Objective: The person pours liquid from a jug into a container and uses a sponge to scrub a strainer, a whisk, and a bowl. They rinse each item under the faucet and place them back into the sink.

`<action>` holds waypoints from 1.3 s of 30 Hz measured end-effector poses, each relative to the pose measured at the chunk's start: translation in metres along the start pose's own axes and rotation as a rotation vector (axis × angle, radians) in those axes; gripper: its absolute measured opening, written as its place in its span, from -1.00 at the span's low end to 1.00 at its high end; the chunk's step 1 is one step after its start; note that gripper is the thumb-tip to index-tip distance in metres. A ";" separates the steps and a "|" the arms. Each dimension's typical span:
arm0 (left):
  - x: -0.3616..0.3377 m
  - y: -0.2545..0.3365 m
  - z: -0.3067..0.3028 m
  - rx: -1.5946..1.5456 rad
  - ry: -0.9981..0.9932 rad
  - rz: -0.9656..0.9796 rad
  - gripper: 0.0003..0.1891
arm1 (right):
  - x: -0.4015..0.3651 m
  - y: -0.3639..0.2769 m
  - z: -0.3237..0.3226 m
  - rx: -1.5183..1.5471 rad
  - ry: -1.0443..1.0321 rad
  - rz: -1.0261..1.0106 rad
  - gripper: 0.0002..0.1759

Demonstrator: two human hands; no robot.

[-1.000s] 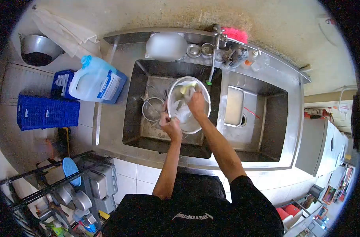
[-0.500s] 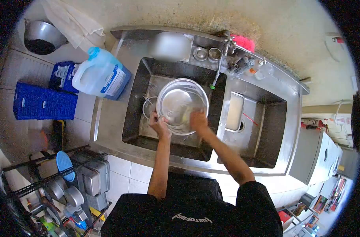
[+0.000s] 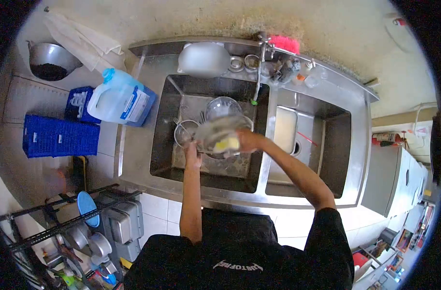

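My left hand (image 3: 193,152) is closed on the near-left rim of a metal bowl (image 3: 211,128), which is tilted and smeared by motion above the left sink basin. In my right hand (image 3: 249,140) is a yellow sponge (image 3: 227,144), held against the bowl at its right side. Behind the tilted bowl, a second shiny round bowl (image 3: 222,107) shows partly in the basin. Left of it, close to my left hand, stands a round metal container (image 3: 185,132) with something thin across it.
A faucet (image 3: 259,79) reaches over the left basin (image 3: 169,162). The right basin (image 3: 332,164) holds a rectangular tray (image 3: 285,128) and a red stick (image 3: 308,138). A blue-liquid jug (image 3: 121,99) stands on the left counter. Small dishes and a pink brush (image 3: 284,44) sit behind.
The bowl has gone from facing up to tilted, uncovering another bowl behind it. My right hand has shifted slightly right, and the yellow sponge now shows clearly.
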State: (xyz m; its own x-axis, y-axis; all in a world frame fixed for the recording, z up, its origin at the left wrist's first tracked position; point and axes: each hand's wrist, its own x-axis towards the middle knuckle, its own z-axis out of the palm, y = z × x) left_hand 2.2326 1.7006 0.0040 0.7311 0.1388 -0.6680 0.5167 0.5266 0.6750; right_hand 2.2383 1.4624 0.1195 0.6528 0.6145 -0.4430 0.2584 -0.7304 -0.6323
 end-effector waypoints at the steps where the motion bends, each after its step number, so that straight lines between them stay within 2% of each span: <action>1: -0.007 0.000 0.005 0.167 -0.105 -0.156 -0.72 | 0.001 0.008 -0.010 0.246 0.104 -0.131 -0.54; 2: -0.017 -0.009 0.013 0.175 -0.106 -0.164 -0.72 | 0.001 0.016 -0.016 0.493 0.206 -0.261 -0.58; 3: -0.027 -0.022 0.025 0.163 -0.112 -0.044 -0.64 | 0.004 0.030 -0.017 0.498 0.211 -0.256 -0.58; 4: -0.032 -0.027 0.037 0.149 -0.123 0.081 -0.56 | 0.010 0.044 -0.020 0.560 0.241 -0.152 -0.57; 5: 0.017 -0.061 -0.002 0.750 -0.256 0.201 -0.47 | 0.014 0.057 -0.019 0.623 0.271 -0.046 -0.56; 6: 0.016 -0.062 0.004 0.754 -0.267 0.201 -0.47 | 0.013 0.067 -0.018 0.624 0.281 -0.040 -0.56; 8: 0.001 -0.058 0.016 0.770 -0.257 0.228 -0.31 | 0.010 0.079 -0.012 0.755 0.406 -0.018 -0.49; 9: -0.002 -0.057 0.021 0.891 -0.107 0.549 -0.30 | -0.004 0.061 -0.028 0.662 0.377 0.114 -0.45; 10: -0.018 -0.039 0.040 0.892 -0.108 0.548 -0.30 | -0.003 0.067 -0.030 0.663 0.377 0.115 -0.45; 11: -0.044 -0.008 0.070 0.813 -0.121 0.812 -0.34 | -0.001 0.075 -0.034 0.716 0.366 0.064 -0.43; 12: -0.046 0.005 0.081 0.768 -0.128 0.939 -0.35 | -0.001 0.079 -0.034 0.771 0.353 0.013 -0.41; 13: -0.047 0.018 0.092 0.727 -0.135 1.066 -0.37 | -0.022 0.052 -0.057 0.865 0.316 0.068 -0.47; 15: -0.033 0.047 0.093 0.885 -0.480 1.044 -0.47 | -0.018 0.060 -0.064 0.858 0.354 -0.052 -0.49; 16: -0.036 0.055 0.098 0.888 -0.484 1.043 -0.47 | -0.015 0.063 -0.068 0.822 0.396 -0.086 -0.50; 17: -0.053 0.076 0.112 1.009 -0.573 0.787 -0.52 | 0.002 0.080 -0.056 0.875 0.586 -0.185 -0.51; 18: -0.063 0.088 0.121 1.116 -0.652 0.526 -0.56 | 0.001 0.073 -0.058 0.871 0.590 -0.190 -0.51; 19: -0.041 0.068 0.110 0.963 -0.677 0.543 -0.62 | -0.002 0.064 -0.058 0.648 0.804 -0.040 -0.51; 20: -0.048 0.068 0.115 0.967 -0.682 0.551 -0.62 | -0.005 0.051 -0.059 0.417 1.007 0.112 -0.49; 21: -0.061 0.067 0.120 0.958 -0.690 0.495 -0.63 | -0.011 0.032 -0.063 0.178 1.140 0.126 -0.45; 22: -0.077 0.066 0.124 0.945 -0.692 0.435 -0.64 | -0.019 0.006 -0.058 0.252 1.109 0.201 -0.56; 24: -0.086 0.059 0.121 1.071 -0.660 0.542 -0.65 | 0.001 0.018 -0.009 -0.233 1.137 0.019 -0.60; 26: -0.060 0.032 0.093 1.116 -0.692 0.773 -0.66 | 0.001 0.015 0.005 -0.168 1.129 -0.057 -0.59; 27: -0.066 0.027 0.092 1.009 -0.663 0.771 -0.69 | 0.002 0.020 0.011 -0.110 1.117 -0.137 -0.55; 28: -0.068 0.027 0.091 1.009 -0.652 0.770 -0.69 | 0.002 0.043 0.018 -0.014 0.956 0.018 -0.47; 30: -0.069 0.030 0.093 0.898 -0.551 0.467 -0.73 | 0.003 0.035 0.023 0.415 0.969 0.089 -0.42; 31: -0.069 0.034 0.092 0.897 -0.516 0.339 -0.75 | 0.002 0.025 0.028 0.227 1.018 -0.055 -0.39; 32: -0.068 0.034 0.090 0.897 -0.519 0.340 -0.75 | -0.001 0.008 0.031 0.039 1.055 -0.197 -0.36; 33: -0.069 0.032 0.085 0.849 -0.514 0.437 -0.75 | -0.004 -0.001 0.037 -0.142 0.970 -0.220 -0.36; 34: -0.072 0.030 0.076 0.805 -0.504 0.528 -0.75 | -0.004 0.003 0.039 -0.127 0.964 -0.215 -0.36; 36: -0.075 0.026 0.073 0.836 -0.440 0.580 -0.76 | -0.002 0.038 0.031 0.543 0.795 -0.129 -0.41; 37: -0.071 0.026 0.073 0.853 -0.454 0.618 -0.76 | 0.003 0.058 0.042 0.491 0.783 -0.002 -0.47; 38: -0.066 0.028 0.072 0.871 -0.474 0.658 -0.77 | -0.003 0.037 0.038 0.494 0.792 -0.006 -0.47; 39: -0.055 0.025 0.066 0.866 -0.434 0.558 -0.76 | -0.017 -0.002 0.027 0.397 0.838 -0.098 -0.47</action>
State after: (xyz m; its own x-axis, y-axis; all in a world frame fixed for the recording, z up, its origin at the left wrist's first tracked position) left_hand 2.2348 1.6506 0.0789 0.9635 -0.2208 -0.1516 0.0798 -0.3036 0.9495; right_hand 2.2076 1.4617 0.1113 0.9817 0.1394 0.1294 0.1782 -0.4364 -0.8819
